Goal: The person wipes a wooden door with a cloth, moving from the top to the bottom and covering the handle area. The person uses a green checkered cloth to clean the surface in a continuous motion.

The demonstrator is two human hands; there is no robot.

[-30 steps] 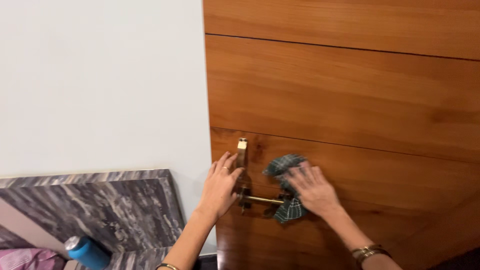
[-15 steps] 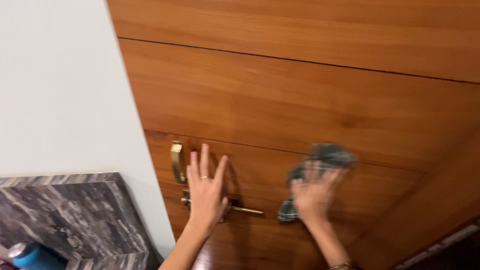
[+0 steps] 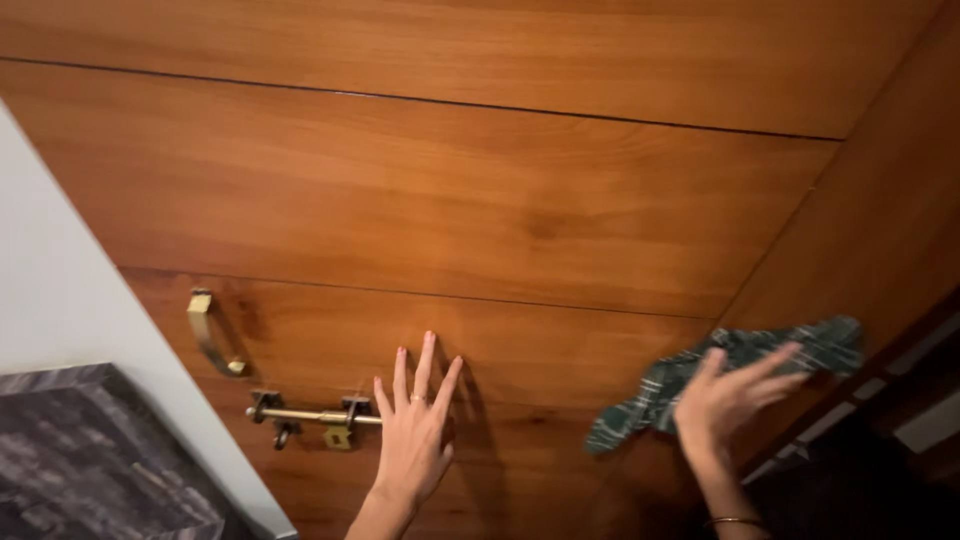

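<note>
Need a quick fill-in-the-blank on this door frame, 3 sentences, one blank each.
1. The right hand presses a green checked ____ against the wooden door.
2. The left hand lies flat on the door with its fingers ____.
3. The brass handle sits ____ the sliding bolt.

Missing words: cloth; spread; above

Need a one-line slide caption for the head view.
Left hand flat on a wooden door beside its brass latch bolt; right hand presses a green checked cloth against the door.
</note>
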